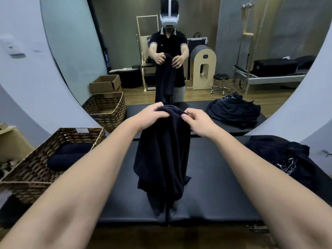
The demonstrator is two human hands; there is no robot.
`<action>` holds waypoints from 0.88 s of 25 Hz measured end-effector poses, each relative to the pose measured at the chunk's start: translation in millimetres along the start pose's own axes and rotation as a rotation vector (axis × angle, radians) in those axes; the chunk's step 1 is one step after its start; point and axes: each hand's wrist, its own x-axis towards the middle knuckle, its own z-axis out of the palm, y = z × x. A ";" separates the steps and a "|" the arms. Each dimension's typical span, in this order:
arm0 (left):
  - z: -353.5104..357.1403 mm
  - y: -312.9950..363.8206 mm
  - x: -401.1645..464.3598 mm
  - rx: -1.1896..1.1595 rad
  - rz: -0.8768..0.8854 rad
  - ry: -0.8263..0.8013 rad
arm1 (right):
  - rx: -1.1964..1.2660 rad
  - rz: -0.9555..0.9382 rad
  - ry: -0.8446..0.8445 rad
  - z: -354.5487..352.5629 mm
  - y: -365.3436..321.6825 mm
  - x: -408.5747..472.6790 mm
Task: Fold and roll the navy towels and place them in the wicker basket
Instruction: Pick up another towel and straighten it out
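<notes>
A navy towel (162, 159) hangs bunched in front of me, its lower end touching the black padded table (215, 186). My left hand (152, 115) grips its top edge on the left. My right hand (195, 121) pinches the top edge on the right, close beside the left. At the left of the table stands the wicker basket (36, 169), and a rolled navy towel (68, 155) lies inside it. A heap of navy towels (287, 162) with white print sits at the table's right end.
A large arched mirror (161, 51) stands right behind the table and reflects me, the basket, the towels and the room. A cardboard box (12, 141) is at the far left beyond the basket. The table's front edge is near my elbows.
</notes>
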 end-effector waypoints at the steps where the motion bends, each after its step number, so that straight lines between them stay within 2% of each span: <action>1: -7.2 0.8 -2.8 -0.074 -0.037 -0.034 | 0.035 -0.028 0.012 0.1 -7.9 0.8; 4: -24.7 11.9 -13.7 -0.256 -0.088 -0.047 | 0.180 -0.053 0.058 5.1 -36.8 6.2; 6: -39.2 15.0 -14.9 -0.107 0.007 0.038 | 0.217 -0.044 0.057 4.2 -54.8 10.5; 8: -50.3 17.7 -18.5 -0.077 0.037 0.024 | 0.259 -0.032 0.045 -2.7 -66.0 12.8; 11: -53.5 25.0 -24.6 -0.156 0.027 -0.022 | 0.177 -0.072 0.050 -16.1 -77.0 15.0; 14: -49.6 36.8 -29.4 -0.294 0.026 -0.033 | 0.083 -0.167 0.127 -23.2 -87.0 16.0; 16: -44.6 41.1 -29.2 -0.438 -0.004 -0.121 | 0.043 -0.246 0.155 -29.3 -91.7 16.1; 17: -43.4 41.2 -28.9 -0.416 -0.022 -0.170 | 0.008 -0.281 0.153 -32.3 -92.8 15.7; 19: -44.9 34.3 -20.6 -0.008 -0.019 -0.183 | -0.065 -0.310 0.145 -36.4 -91.1 13.4; 21: -46.4 25.0 -13.9 0.487 0.002 -0.118 | -0.118 -0.298 0.152 -36.8 -86.3 6.3; 22: -46.4 20.6 -12.3 0.633 -0.005 -0.087 | -0.128 -0.293 0.164 -35.7 -83.2 2.6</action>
